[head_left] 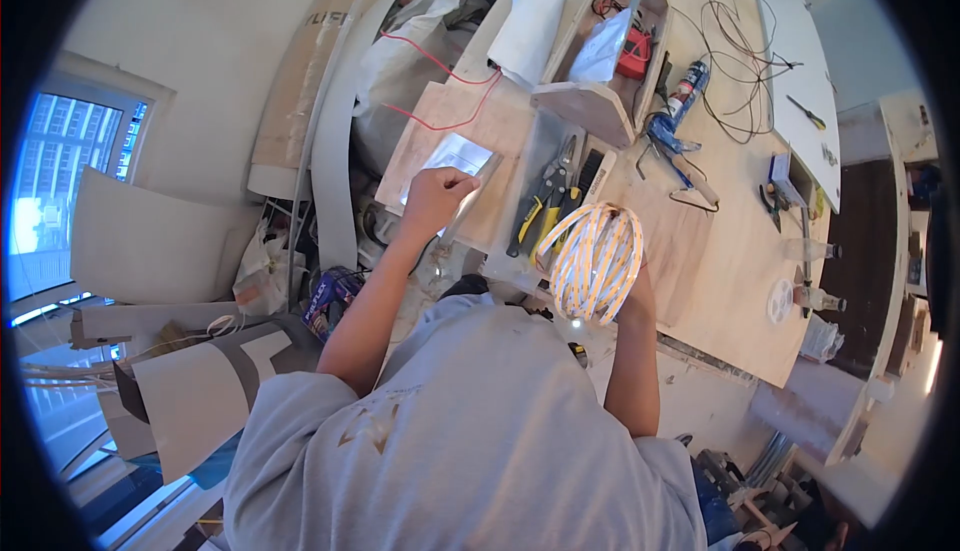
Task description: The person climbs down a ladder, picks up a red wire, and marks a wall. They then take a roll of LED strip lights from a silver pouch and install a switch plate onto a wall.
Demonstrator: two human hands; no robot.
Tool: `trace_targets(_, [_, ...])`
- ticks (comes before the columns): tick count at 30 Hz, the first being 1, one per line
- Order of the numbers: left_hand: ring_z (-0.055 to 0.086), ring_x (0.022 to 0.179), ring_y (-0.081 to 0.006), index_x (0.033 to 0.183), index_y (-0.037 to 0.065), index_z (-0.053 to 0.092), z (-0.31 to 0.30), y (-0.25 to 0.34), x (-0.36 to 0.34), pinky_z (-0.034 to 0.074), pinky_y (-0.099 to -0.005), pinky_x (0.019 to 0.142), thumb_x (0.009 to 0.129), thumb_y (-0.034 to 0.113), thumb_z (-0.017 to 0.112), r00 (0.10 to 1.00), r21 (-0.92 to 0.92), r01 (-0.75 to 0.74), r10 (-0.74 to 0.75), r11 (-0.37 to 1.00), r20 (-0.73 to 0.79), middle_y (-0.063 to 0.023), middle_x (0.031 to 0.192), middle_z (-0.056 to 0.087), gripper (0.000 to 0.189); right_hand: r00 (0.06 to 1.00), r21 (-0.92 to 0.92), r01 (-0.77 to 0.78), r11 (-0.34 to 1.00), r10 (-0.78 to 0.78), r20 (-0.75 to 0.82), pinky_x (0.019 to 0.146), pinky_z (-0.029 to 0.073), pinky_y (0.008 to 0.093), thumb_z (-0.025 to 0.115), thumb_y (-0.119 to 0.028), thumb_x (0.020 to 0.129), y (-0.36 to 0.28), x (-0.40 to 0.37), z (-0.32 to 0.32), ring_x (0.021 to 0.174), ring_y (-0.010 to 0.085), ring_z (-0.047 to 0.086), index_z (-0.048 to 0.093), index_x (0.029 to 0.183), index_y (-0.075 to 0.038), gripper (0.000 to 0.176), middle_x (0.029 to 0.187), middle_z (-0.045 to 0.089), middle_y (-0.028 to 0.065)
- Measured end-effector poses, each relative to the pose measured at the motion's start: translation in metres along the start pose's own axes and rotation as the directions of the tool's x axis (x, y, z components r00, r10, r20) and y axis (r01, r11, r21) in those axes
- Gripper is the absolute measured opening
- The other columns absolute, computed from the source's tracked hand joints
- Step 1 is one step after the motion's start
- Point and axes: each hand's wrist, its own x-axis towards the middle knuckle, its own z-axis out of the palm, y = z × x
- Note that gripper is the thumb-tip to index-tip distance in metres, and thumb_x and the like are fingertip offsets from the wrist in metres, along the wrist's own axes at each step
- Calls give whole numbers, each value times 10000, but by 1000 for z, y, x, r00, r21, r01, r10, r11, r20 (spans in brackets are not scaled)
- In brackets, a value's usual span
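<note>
Coiled strip [595, 259] gripped in right hand [643, 279], partly covering it, left hand [437, 197] curled well apart, any hold unclear

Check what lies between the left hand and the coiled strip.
In the head view, going from the left hand to the coiled strip: a thin grey bar, wooden board, then yellow-and-black tool handles.

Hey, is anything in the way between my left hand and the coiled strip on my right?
Nothing visible seems to block the gap itself. In this view, yellow-handled tools lie between your left hand and the coiled strip, but apparently lower than both.
</note>
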Motion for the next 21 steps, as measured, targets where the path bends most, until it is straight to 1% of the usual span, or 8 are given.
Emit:
trace_targets(1, [501, 582, -32, 838, -16, 705, -2, 6, -2, 380, -205, 531, 823, 168, 722, 993, -213, 101, -85, 972, 82, 8, 672, 625, 185, 999, 33, -6, 999, 4, 46, 867, 525, 338, 576, -207, 916, 4, 2, 0, 972, 178, 630, 530, 1205, -13, 352, 1092, 635, 81])
trace_targets(4, [498, 577, -39, 850, 0, 697, 8, 22, -8, 358, -194, 522, 830, 166, 724, 966, -570, 245, -146, 784, 214, 14, 702, 627, 169, 978, 183, -204, 962, 207, 4, 891, 522, 356, 553, -258, 931, 14, 10, 15, 992, 193, 625, 533, 1206, -21, 363, 1124, 626, 88])
trace_targets(6, [528, 605, -48, 876, -2, 685, 16, 36, -14, 395, -195, 545, 843, 167, 714, 949, -600, 289, -140, 746, 282, 4, 734, 636, 174, 961, 180, -232, 956, 254, -108, 901, 519, 364, 542, -271, 939, 20, 15, 35, 988, 205, 628, 541, 1195, -25, 355, 1119, 629, 93])
trace_targets(9, [576, 660, -63, 913, -11, 673, 40, 33, -16, 457, -203, 598, 864, 154, 690, 937, -672, 305, -87, 675, 338, -17, 782, 654, 174, 998, 75, -22, 997, 17, 55, 845, 542, 341, 507, -277, 964, 36, 18, 38, 941, 181, 636, 560, 1156, -20, 325, 1057, 641, 92])
trace_targets(11, [620, 737, -81, 981, -24, 655, 50, 29, -18, 512, -223, 688, 887, 128, 657, 930, -728, 301, -20, 616, 367, -51, 870, 677, 179, 997, 221, -67, 973, 58, 45, 801, 553, 320, 532, -246, 954, 32, 14, 38, 896, 165, 640, 561, 1145, -12, 303, 1027, 647, 86])
trace_targets(15, [620, 798, -85, 1018, -24, 648, 60, 35, -26, 509, -230, 726, 872, 127, 675, 933, -667, 249, 9, 702, 359, -56, 910, 673, 212, 997, 115, -75, 991, 72, 29, 749, 566, 313, 534, -220, 949, 21, 2, 35, 846, 168, 650, 563, 1131, -2, 285, 991, 656, 86])
trace_targets(19, [617, 848, -94, 1047, -23, 637, 65, 43, -28, 505, -245, 768, 845, 122, 701, 946, -550, 154, 38, 821, 322, -55, 944, 664, 256, 997, 266, -27, 964, 6, 81, 760, 564, 307, 549, -140, 926, 24, -4, 30, 855, 158, 647, 572, 1122, 4, 245, 985, 658, 85])
trace_targets(21, [616, 855, -98, 1056, -22, 632, 68, 44, -25, 503, -249, 781, 828, 125, 718, 942, -519, 137, 52, 844, 333, -54, 958, 661, 284, 998, 219, 19, 976, -31, 51, 766, 547, 288, 582, -87, 904, 26, -7, 30, 859, 131, 630, 572, 1128, -5, 239, 984, 655, 62])
